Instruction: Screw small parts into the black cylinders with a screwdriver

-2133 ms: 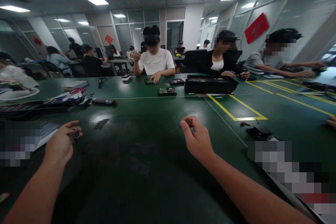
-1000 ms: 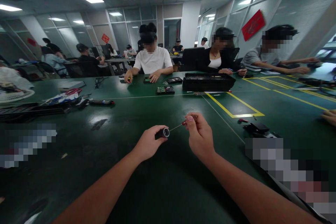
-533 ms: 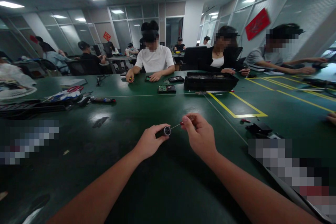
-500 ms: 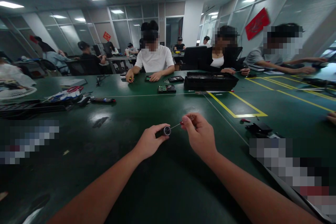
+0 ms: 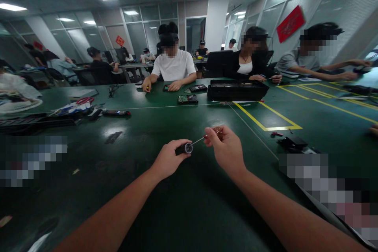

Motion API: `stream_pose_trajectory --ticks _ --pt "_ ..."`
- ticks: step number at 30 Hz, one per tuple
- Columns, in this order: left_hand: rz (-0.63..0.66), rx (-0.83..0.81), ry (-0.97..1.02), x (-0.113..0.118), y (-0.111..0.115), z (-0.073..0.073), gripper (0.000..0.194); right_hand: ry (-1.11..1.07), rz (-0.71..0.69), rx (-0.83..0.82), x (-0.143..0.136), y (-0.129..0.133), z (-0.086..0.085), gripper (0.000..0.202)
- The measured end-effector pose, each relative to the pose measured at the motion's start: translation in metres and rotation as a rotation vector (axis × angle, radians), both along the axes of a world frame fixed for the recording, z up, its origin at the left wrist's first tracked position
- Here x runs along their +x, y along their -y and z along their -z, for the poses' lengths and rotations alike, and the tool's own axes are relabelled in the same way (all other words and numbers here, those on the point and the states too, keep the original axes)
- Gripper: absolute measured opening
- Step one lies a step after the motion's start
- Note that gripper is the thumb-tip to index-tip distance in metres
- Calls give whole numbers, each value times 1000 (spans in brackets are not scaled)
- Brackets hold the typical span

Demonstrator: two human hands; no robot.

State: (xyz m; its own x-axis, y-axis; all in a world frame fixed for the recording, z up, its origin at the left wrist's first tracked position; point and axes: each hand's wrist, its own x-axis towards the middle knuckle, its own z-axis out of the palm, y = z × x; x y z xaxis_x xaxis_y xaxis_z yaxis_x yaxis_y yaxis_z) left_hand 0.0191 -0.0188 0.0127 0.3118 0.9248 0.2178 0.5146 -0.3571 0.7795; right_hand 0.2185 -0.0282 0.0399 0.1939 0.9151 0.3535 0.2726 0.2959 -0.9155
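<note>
Head view: left hand (image 5: 169, 160) pinches a short black cylindrical handle with silver collar (image 5: 185, 148) above the dark green bench (image 5: 141, 126). Right hand (image 5: 226, 150) pinches a thin metal bit (image 5: 198, 140), its tip at the collar. Best kept coaxial, handle steady.

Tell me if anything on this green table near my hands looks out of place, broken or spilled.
Nothing stands out. The left hand holds a small dark cylinder, the right hand a thin screwdriver whose tip meets its end. The green table shows only glare, no spill. Tools lie loose at far left.
</note>
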Motion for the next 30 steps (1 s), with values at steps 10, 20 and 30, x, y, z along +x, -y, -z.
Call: stream_pose_trajectory --ticks 10,20,30 --pt "-40 14 -16 -2 0 -1 43 221 43 46 3 4 -6 38" --pt "-33 29 -18 -4 -5 6 44 321 -34 101 1 10 -11 23" --pt "-70 -2 13 -4 -6 5 43 353 -124 124 4 7 -9 16"
